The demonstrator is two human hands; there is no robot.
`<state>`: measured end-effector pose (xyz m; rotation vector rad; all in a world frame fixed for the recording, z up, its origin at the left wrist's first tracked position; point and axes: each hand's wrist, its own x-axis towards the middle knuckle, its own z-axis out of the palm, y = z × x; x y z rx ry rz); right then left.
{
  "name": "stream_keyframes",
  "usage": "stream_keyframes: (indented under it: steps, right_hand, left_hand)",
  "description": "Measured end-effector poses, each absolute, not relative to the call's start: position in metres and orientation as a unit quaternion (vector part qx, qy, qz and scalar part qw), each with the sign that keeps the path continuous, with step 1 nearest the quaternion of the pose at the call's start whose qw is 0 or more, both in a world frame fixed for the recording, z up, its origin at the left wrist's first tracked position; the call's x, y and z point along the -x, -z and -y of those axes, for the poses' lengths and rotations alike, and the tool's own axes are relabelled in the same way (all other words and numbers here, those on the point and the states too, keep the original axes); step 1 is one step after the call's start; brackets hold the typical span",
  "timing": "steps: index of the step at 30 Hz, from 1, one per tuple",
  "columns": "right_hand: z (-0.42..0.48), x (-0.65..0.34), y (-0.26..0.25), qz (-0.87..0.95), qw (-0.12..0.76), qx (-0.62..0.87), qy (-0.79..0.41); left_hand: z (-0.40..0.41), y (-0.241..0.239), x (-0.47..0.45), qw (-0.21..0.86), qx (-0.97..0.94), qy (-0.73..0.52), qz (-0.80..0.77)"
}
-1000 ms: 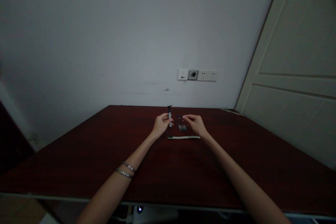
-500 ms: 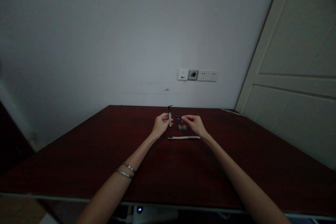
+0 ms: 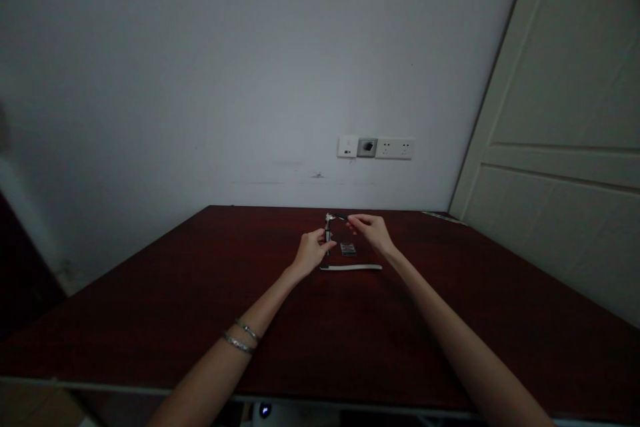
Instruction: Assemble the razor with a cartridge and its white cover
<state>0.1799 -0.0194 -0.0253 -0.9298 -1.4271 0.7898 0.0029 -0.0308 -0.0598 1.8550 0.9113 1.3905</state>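
Observation:
Upright in my left hand [image 3: 311,250], between thumb and fingers, is a slim black-and-grey tool [image 3: 328,235] with a small pale, shiny head at its top. My right hand [image 3: 370,229] pinches a short dark stick [image 3: 342,217], held roughly level. Its left end reaches to the tool's head; whether they touch I cannot tell. Below the hands lies a small clear flat case [image 3: 349,249] with dark contents too small to make out. Nearer to me is a long, narrow whitish strip [image 3: 353,267] with a dark left end, flat on the table.
The dark red-brown table [image 3: 150,307] runs back to a pale wall [image 3: 280,80]. Wall sockets [image 3: 395,148] sit above its far edge. A panelled white door [image 3: 560,147] stands along the right side. Under the front edge, a pale device [image 3: 295,415] shows a small light.
The dark stick has risen to the head of the tool in my left hand. That head now looks pale and shiny where it looked dark. The view has tilted up slightly.

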Motion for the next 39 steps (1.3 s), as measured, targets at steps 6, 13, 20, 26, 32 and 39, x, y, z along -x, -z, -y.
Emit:
stream_keyframes:
  steps: [6,13,20,26,32,39]
  right_hand:
    - [0.015,-0.177,0.020,0.627,0.575,0.390,-0.353]
    - [0.016,-0.175,0.022,0.643,0.560,0.379,-0.358]
    - [0.018,-0.175,0.018,0.670,0.541,0.372,-0.347]
    - [0.020,-0.175,0.016,0.691,0.531,0.375,-0.317]
    - [0.023,-0.174,0.014,0.699,0.523,0.376,-0.309]
    - [0.026,-0.174,0.012,0.725,0.515,0.368,-0.273]
  left_hand:
    - [0.028,0.072,-0.004,0.223,-0.740,-0.503,-0.387]
    - [0.037,0.072,-0.006,0.145,-0.771,-0.475,-0.398]
    - [0.038,0.072,-0.006,0.165,-0.769,-0.479,-0.390]
    - [0.038,0.073,-0.005,0.139,-0.776,-0.473,-0.393]
    - [0.040,0.071,-0.004,0.109,-0.787,-0.463,-0.393]
    - [0.043,0.068,-0.005,0.107,-0.790,-0.453,-0.399]
